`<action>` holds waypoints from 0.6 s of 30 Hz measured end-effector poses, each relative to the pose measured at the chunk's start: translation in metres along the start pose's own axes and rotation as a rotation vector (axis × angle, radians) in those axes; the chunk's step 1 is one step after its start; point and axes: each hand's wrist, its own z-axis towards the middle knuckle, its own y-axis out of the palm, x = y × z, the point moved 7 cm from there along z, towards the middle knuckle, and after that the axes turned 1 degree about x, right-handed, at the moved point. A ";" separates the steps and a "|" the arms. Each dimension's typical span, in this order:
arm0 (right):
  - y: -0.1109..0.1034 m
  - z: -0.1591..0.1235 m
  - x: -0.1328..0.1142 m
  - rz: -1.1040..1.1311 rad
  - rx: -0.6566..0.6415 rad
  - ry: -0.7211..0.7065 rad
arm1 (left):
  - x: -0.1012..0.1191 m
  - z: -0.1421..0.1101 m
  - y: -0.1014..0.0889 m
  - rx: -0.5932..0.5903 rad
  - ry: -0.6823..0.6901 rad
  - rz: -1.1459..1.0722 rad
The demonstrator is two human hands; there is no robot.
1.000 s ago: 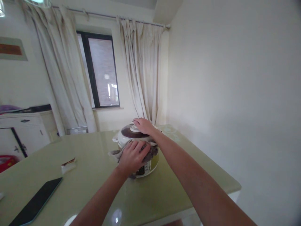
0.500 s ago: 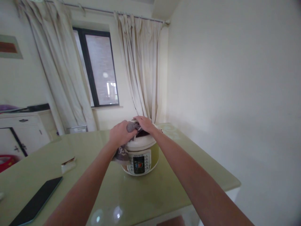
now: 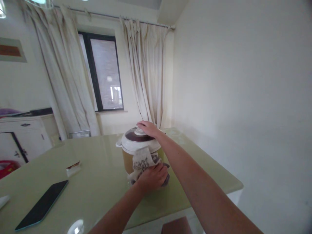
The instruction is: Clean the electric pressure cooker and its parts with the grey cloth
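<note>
A white and tan electric cooker (image 3: pixel 127 159) stands on the table, its lid (image 3: pixel 131 136) in place. My right hand (image 3: pixel 149 128) reaches over the top, with its fingers closed around the lid's white knob (image 3: pixel 139 131). Low on the cooker's front, my left hand (image 3: pixel 153 178) is closed on a crumpled grey and white patterned cloth (image 3: pixel 142 158) and presses it to the front. The cloth and hand cover the control panel almost wholly. The cooker's right side is partly hidden by my right forearm.
A dark tablet (image 3: pixel 42 204) lies on the green table (image 3: pixel 97 182) at the left. Behind it sits a small white item with a brown edge (image 3: pixel 73 168). A plain wall (image 3: pixel 231 97) rises along the right. A brown seat (image 3: pixel 176 226) shows below the front edge.
My left hand has moved with the cloth from the lid's top left down to the cooker's front panel. My right hand stays at the knob. The view has shifted slightly.
</note>
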 end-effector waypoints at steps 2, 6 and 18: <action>-0.001 -0.003 0.001 0.021 0.035 -0.036 | 0.018 -0.008 0.010 0.035 0.066 0.034; -0.004 -0.008 0.001 0.045 0.068 -0.050 | 0.027 -0.031 0.008 0.146 0.120 0.055; -0.003 -0.008 0.000 0.016 0.078 -0.049 | -0.067 -0.087 -0.046 0.524 -0.488 -0.090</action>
